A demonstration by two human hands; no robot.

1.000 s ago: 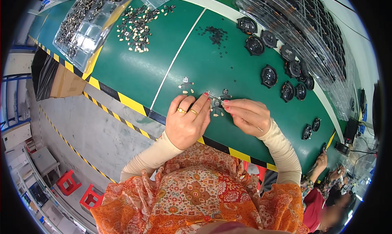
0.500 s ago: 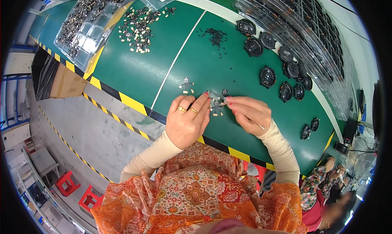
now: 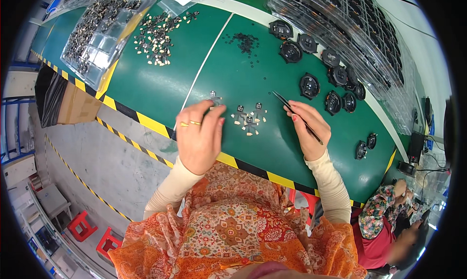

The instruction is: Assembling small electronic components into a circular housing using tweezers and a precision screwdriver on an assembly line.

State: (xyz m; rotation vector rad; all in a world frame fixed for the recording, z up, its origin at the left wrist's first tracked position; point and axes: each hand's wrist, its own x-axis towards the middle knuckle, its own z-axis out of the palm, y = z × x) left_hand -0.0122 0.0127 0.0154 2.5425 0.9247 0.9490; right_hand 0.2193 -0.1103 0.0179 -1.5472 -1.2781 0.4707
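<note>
My right hand [image 3: 311, 128] grips dark tweezers [image 3: 283, 100]. Their tips hang near a lone tiny black piece on the green mat [image 3: 272, 147]. My left hand [image 3: 198, 135] holds nothing that I can make out; thumb and fingers are apart. Its fingertips are beside a small black flex circuit part [image 3: 213, 95] with pale tabs, and partly cover it; whether they touch it I cannot tell. Between my hands lie three similar parts: a left one [image 3: 240, 114], a right one [image 3: 259, 111] and a near one [image 3: 250, 126].
Tiny black pieces [image 3: 244, 43] are heaped farther back. Left of a white line lies a pile of flex parts [image 3: 155, 38], beside a clear tray [image 3: 99, 48] of more. Round black housings [image 3: 310, 86] stand at right, before stacked clear trays [image 3: 340, 40]. A co-worker [image 3: 377, 220] sits at far right.
My hands have moved apart from the cluster of parts. The left went left to the separate part; the right shifted right, its tweezers now in plain sight. The view has shifted slightly.
</note>
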